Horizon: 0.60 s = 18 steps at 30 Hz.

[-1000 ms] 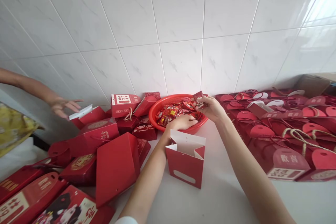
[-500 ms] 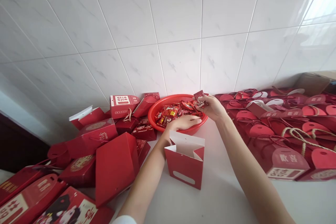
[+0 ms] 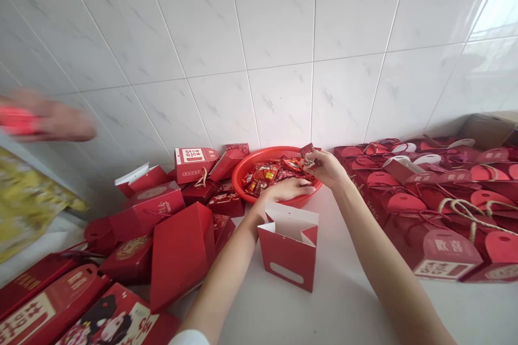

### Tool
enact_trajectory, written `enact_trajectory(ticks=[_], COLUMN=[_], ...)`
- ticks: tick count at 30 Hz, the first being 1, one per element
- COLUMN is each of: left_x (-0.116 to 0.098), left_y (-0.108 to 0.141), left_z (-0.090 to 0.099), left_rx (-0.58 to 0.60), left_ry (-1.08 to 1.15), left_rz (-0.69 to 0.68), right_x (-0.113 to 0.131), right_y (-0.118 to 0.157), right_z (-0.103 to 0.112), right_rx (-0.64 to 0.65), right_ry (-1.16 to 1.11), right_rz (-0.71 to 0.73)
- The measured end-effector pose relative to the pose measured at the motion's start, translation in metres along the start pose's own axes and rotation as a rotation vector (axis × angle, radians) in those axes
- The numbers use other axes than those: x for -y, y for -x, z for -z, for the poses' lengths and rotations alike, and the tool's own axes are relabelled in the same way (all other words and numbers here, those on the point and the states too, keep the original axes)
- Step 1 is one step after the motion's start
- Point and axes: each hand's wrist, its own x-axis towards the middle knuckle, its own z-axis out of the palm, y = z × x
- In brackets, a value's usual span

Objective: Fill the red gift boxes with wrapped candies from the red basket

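Note:
A red basket [image 3: 238,177] of wrapped candies [image 3: 267,172] stands by the wall. Over its right side, my right hand [image 3: 328,168] pinches a dark red candy packet [image 3: 311,155]. My left hand [image 3: 289,190] lies across the basket's near edge with its fingers extended; the palm side is hidden. In front of it, an upright red box [image 3: 287,252] stands with its white-lined top unfolded and open, close to my left forearm.
Red gift boxes [image 3: 178,248] lie heaped on the left. Rows of closed red boxes with cord handles [image 3: 443,242] cover the right side, with a cardboard box [image 3: 488,129] behind. Another person's blurred hand [image 3: 67,121] is at the far left, above yellow cloth [image 3: 28,199].
Another person's hand and yellow cloth have come into view at the left. The scene has shifted slightly right in the picture; my hands remain at the basket.

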Motion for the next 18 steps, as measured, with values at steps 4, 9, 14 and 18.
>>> enact_trajectory(ticks=[4, 9, 14, 18], left_x=[-0.006, -0.009, -0.011, -0.010], left_y=[0.003, 0.002, 0.005, 0.009], left_z=[0.001, 0.006, 0.012, 0.013], left_rx=[0.163, 0.104, 0.239, 0.224], left_ry=[-0.032, -0.001, 0.000, 0.044], left_rz=[0.038, 0.077, 0.083, 0.132], right_x=[0.000, 0.003, 0.003, 0.002], right_y=[0.001, 0.001, 0.001, 0.002], right_z=[0.000, 0.000, -0.001, -0.003], right_rx=[-0.004, -0.024, -0.041, -0.056], right_ry=[0.009, -0.006, -0.012, -0.012], right_rz=[-0.004, -0.009, -0.016, -0.028])
